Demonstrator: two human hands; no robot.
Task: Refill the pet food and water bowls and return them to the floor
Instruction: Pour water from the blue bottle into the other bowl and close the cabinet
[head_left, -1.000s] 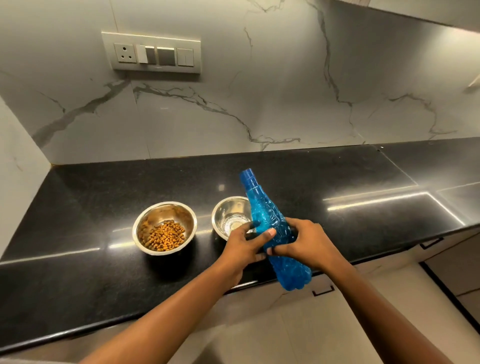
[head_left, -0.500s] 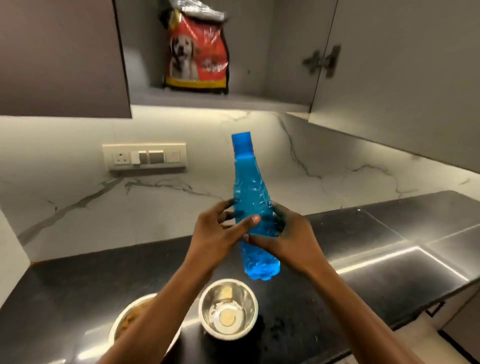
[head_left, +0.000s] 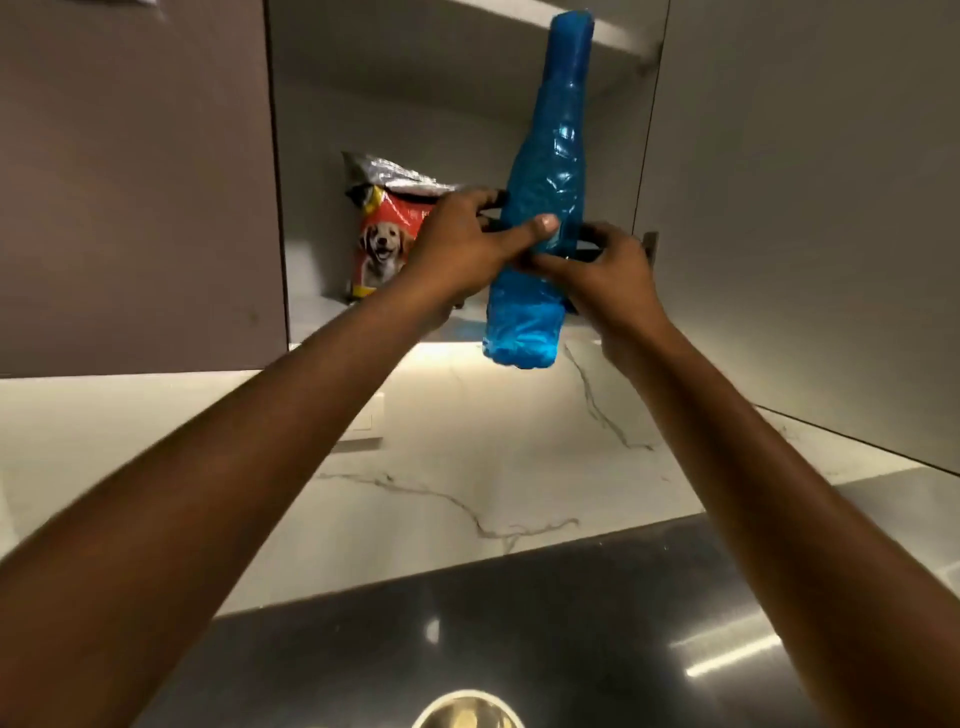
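Blue water bottle (head_left: 540, 208): upright, base just above the cupboard shelf's front edge (head_left: 363, 325).
Left hand (head_left: 462, 244): clasping its middle.
Right hand (head_left: 608, 270): clasping opposite side.
Dog food bag (head_left: 387, 234): shelf's left; open room right.

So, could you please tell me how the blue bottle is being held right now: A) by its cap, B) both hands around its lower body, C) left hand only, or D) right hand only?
B: the left hand and right hand both wrap the blue bottle low on its body.
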